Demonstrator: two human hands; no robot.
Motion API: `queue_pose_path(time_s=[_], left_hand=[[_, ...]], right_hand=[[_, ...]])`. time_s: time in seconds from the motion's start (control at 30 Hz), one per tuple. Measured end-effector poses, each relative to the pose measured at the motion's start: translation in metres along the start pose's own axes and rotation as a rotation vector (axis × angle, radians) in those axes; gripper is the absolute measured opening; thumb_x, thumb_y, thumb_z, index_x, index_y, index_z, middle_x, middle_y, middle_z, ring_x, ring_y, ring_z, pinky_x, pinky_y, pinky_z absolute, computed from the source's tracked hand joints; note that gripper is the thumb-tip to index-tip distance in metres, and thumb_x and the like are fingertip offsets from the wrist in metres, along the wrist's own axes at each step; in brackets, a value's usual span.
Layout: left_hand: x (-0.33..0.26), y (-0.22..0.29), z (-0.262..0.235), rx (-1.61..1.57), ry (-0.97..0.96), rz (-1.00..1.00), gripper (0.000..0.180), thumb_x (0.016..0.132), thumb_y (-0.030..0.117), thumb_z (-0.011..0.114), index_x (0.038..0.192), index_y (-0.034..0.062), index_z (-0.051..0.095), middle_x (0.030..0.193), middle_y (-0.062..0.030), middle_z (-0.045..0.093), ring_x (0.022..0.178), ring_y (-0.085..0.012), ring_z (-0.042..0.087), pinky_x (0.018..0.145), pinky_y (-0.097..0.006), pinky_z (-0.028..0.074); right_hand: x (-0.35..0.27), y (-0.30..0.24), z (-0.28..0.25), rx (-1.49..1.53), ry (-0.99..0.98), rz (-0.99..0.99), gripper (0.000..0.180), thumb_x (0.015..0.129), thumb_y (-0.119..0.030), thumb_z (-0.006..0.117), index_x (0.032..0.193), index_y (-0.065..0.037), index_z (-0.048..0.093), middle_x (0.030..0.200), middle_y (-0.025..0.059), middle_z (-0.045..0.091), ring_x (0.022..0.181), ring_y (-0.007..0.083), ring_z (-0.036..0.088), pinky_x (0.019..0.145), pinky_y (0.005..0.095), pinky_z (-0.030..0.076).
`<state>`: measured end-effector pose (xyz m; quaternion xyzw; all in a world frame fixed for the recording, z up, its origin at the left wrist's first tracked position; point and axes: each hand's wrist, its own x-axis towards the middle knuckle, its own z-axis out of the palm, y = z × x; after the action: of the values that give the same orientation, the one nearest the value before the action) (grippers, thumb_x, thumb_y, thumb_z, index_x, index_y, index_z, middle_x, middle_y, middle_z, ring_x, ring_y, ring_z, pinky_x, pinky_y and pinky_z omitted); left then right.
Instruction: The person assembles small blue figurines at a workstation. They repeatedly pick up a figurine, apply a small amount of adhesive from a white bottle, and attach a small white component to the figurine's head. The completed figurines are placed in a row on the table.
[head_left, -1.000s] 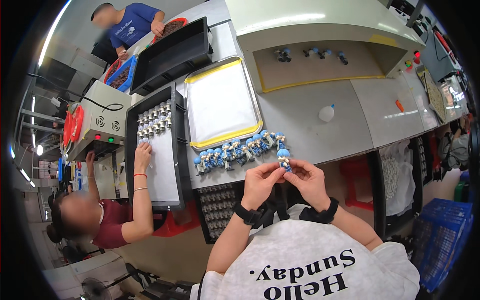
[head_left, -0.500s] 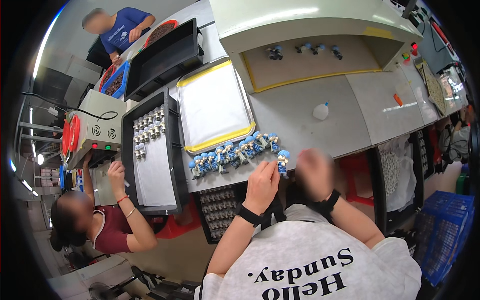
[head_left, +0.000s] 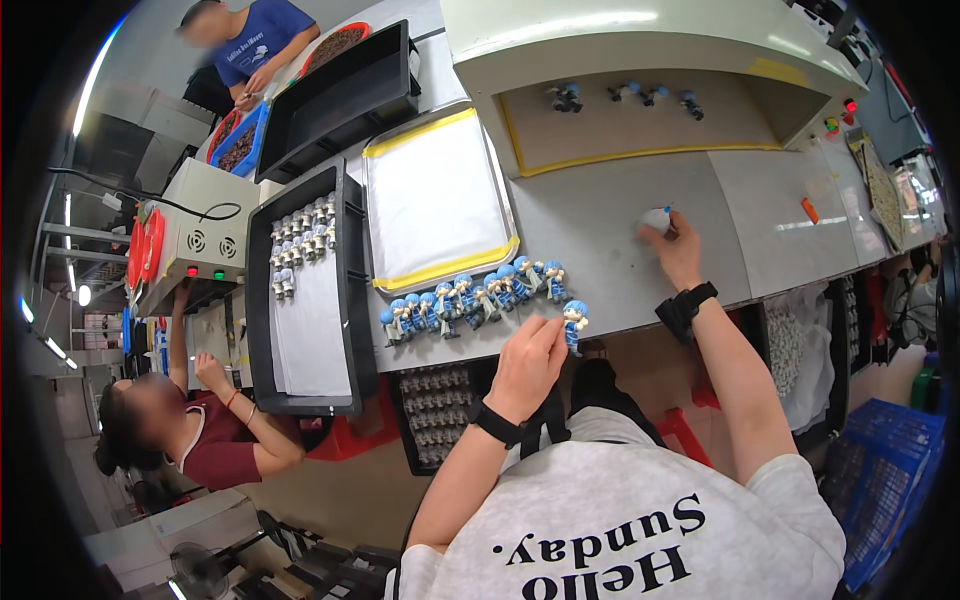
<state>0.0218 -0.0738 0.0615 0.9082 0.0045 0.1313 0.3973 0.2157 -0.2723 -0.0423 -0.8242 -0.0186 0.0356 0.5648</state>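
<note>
Small blue-haired figurine in blue-and-white clothing (head_left: 575, 327), pinched upright between the fingers of the left hand (head_left: 530, 365) at the near edge of the smooth grey counter (head_left: 600, 230) — a slackened pinch could drop it over that edge. At its ten o'clock, a crowded group of similar blue-haired figurines (head_left: 464, 290) might topple if knocked. At one o'clock, the right hand's (head_left: 680, 252) fingers surround a squat white bottle with blue tip (head_left: 655, 217) — grip firmness cannot be told; over-squeezing might spill any contents.

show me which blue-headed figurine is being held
The figurine pinched in the left hand, past the near edge of the table. The other blue-headed figurines are in no hand, grouped beside the white-lined tray or inside the pale machine.
</note>
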Motion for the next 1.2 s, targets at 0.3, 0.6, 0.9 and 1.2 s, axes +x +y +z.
queue_pose_path(time_s=[0.3, 0.6, 0.9, 1.2], left_hand=[[0.004, 0.002, -0.005, 0.006, -0.066, 0.029, 0.009, 0.079, -0.001, 0.06, 0.087, -0.0012, 0.062, 0.07, -0.0127, 0.051, 0.058, -0.0295, 0.054, 0.053, -0.036, 0.043], [0.007, 0.008, -0.01, 0.081, -0.122, 0.054, 0.005, 0.077, 0.0, 0.061, 0.082, -0.0003, 0.062, 0.069, -0.0122, 0.052, 0.058, -0.0298, 0.055, 0.053, -0.037, 0.044], [0.004, 0.003, -0.011, 0.175, -0.105, 0.041, 0.003, 0.075, 0.002, 0.062, 0.078, 0.0008, 0.062, 0.067, -0.0122, 0.052, 0.058, -0.0312, 0.056, 0.053, -0.039, 0.046], [0.004, 0.004, -0.01, 0.193, -0.095, 0.05, 0.003, 0.075, 0.003, 0.063, 0.077, 0.0013, 0.062, 0.067, -0.0117, 0.053, 0.058, -0.0309, 0.056, 0.053, -0.039, 0.046]], right_hand=[[-0.056, -0.057, -0.019, 0.251, -0.43, -0.235, 0.034, 0.078, -0.004, 0.069, 0.11, -0.004, 0.06, 0.103, 0.0058, 0.062, 0.094, 0.0149, 0.057, 0.084, 0.0274, 0.045], [-0.072, -0.105, -0.043, -0.089, -0.701, -0.52, 0.04, 0.071, 0.001, 0.068, 0.11, -0.006, 0.062, 0.097, 0.012, 0.061, 0.081, 0.0278, 0.06, 0.072, 0.033, 0.048], [-0.073, -0.123, -0.05, -0.385, -0.736, -0.701, 0.038, 0.07, -0.002, 0.067, 0.107, -0.007, 0.063, 0.091, 0.0109, 0.058, 0.079, 0.0289, 0.058, 0.067, 0.0362, 0.048], [-0.07, -0.131, -0.046, -0.508, -0.757, -0.79, 0.038, 0.069, -0.003, 0.067, 0.106, -0.008, 0.061, 0.091, 0.011, 0.057, 0.081, 0.0288, 0.057, 0.068, 0.0365, 0.048]])
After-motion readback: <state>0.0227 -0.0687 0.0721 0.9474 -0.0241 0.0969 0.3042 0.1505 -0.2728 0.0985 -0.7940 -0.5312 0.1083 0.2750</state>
